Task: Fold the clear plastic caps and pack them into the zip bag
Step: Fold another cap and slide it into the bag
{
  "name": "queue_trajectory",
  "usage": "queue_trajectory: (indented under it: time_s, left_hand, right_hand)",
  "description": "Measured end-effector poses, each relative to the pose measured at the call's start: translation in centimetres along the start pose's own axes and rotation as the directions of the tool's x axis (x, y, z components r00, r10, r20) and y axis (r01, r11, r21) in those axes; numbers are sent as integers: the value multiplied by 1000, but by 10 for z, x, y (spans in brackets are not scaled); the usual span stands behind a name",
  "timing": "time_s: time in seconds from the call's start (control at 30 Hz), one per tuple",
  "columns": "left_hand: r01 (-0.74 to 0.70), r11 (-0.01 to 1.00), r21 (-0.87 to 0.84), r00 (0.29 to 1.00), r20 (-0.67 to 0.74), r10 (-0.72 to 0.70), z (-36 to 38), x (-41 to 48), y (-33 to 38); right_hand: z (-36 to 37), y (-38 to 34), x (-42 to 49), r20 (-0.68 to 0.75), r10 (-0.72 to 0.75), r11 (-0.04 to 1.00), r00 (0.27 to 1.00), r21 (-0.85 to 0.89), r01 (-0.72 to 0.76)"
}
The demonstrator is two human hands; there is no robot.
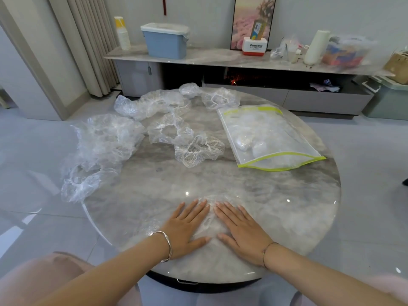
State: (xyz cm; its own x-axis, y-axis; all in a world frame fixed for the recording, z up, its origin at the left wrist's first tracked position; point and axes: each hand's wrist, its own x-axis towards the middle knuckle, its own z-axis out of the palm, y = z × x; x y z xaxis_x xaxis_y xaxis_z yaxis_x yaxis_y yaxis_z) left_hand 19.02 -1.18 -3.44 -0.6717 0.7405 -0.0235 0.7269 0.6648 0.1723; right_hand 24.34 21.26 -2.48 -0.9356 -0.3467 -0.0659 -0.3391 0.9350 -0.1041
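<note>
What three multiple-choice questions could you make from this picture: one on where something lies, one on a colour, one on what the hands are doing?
1. Where on the round table does the zip bag lie?
A) on the person's right side
B) hanging off the left edge
C) under the hands

2. What colour is the zip bag's trim?
A) red
B) yellow-green
C) black

3. How are the left hand and right hand placed?
A) flat, fingers straight, pressing a clear cap
B) clenched in fists in the air
C) pinching the bag's mouth

Answers:
1 A: the bag rests to the right, apart from both hands.
2 B: yellow-green strips run along its near and far ends.
3 A: both palms lie side by side on crinkled plastic near the table's near edge.
</note>
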Motion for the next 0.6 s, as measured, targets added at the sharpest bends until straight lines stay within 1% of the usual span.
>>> queue_trajectory:
  time_s: [0.03, 0.07, 0.13, 0.23, 0.27, 0.33, 0.37, 0.4, 0.47, 0.5, 0.6]
  left_hand:
    - [9, 1000, -17, 1000, 18, -8, 0, 0, 1]
    - [15, 1000, -14, 1000, 12, -15, 0, 0, 2]
    - [13, 999, 34, 1000, 16, -13, 0, 1, 3]
    - [9, 1000, 21, 1000, 19, -10, 1, 2, 2]
    - [17, 1000, 8, 999, 28, -17, 0, 3, 3]
    - [40, 999, -11, 999, 16, -40, -3, 5, 5]
    - [63, 998, -17, 997, 53, -62, -5, 5, 8]
    - [83, 996, -14, 992, 97, -81, -9, 5, 10]
    - [104, 995, 4, 984, 148, -103, -18, 5, 14]
    - [109, 994, 0, 984, 142, -108, -23, 5, 14]
    - [106, 993, -47, 994, 46, -104, -33, 2, 13]
  right_hand:
    - [-1, 1, 1, 23, -28, 999, 999, 45, 27]
    - [-1, 1, 2, 6, -61, 994, 998, 87, 60]
    - [-3, -1, 2, 27, -75, 986, 997, 154, 70]
    - [-8, -3, 3, 14, -57, 986, 998, 155, 54]
    - [-9, -4, 5, -20, -51, 989, 999, 139, 53]
    - [-16, -8, 8, -157, -98, 992, 983, 63, 109]
    - [-16, -10, 10, -236, -163, 985, 958, 13, 171]
    - [-17, -10, 12, -314, -243, 970, 918, -46, 241]
    - [-20, -8, 15, -397, -344, 939, 851, -139, 314]
    - [-23, -5, 15, -426, -350, 937, 834, -159, 312]
    - [-28, 9, 14, -441, -295, 955, 848, -140, 260]
